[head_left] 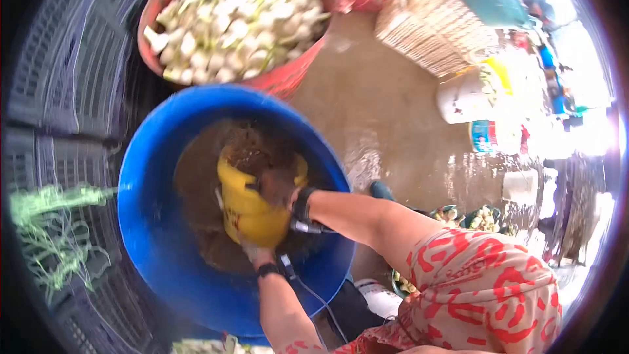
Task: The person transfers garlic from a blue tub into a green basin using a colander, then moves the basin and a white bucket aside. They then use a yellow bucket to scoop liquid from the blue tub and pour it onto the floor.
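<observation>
A yellow bucket (252, 206) lies tilted inside a large blue barrel (147, 223), its mouth towards the far side, over brown murky water (196, 177). Brown water shows at the bucket's mouth. My right hand (278, 187) is closed at the rim, partly blurred, with a dark band on the wrist. At the bucket's base is my left hand (257, 249), gripping it from below; most of its fingers are hidden behind the bucket.
A red tub (151, 49) heaped with white bulbs (239, 19) stands just beyond the barrel. Dark plastic crates (72, 59) line the left, with green netting (59, 236) on them. A woven basket (439, 26) and a white bucket (458, 98) stand on the wet floor (373, 98).
</observation>
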A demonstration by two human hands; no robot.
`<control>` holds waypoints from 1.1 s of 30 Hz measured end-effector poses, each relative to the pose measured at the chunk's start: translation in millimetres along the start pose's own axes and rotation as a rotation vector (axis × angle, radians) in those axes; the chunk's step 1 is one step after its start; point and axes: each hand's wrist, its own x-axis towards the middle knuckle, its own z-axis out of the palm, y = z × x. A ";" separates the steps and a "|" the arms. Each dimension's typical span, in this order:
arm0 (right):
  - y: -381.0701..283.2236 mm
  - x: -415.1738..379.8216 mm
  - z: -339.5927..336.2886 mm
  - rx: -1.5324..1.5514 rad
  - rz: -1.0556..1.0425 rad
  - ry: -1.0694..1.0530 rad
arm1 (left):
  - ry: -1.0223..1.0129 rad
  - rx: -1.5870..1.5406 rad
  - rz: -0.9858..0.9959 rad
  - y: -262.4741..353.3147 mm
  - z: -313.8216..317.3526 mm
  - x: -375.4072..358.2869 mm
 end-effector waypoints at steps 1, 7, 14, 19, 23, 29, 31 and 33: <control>-6.8 -11.2 -10.1 0.012 -0.046 -0.023 | 0.014 0.007 0.005 -3.2 3.7 -4.6; -33.0 -95.1 -22.9 -0.126 -0.268 0.009 | -0.045 -0.058 -0.044 -24.5 53.4 -94.9; -68.0 -196.1 -76.0 0.016 -0.555 0.087 | -0.049 0.057 0.166 -14.0 68.5 -197.8; -79.5 -263.5 -146.4 0.277 -0.742 0.343 | -0.022 0.112 0.330 -4.2 118.1 -271.2; -67.5 -308.2 -210.4 0.186 -0.790 0.175 | 0.000 0.203 0.394 -25.5 162.2 -308.8; 10.9 -352.2 -266.1 0.125 -0.691 0.386 | -0.100 0.411 0.294 -91.4 227.1 -308.8; 56.5 -365.6 -287.6 0.201 -0.623 0.460 | -0.175 0.519 0.201 -115.9 251.4 -288.6; 109.8 -369.2 -286.3 0.325 -0.501 0.607 | -0.324 0.660 0.067 -147.8 271.0 -251.6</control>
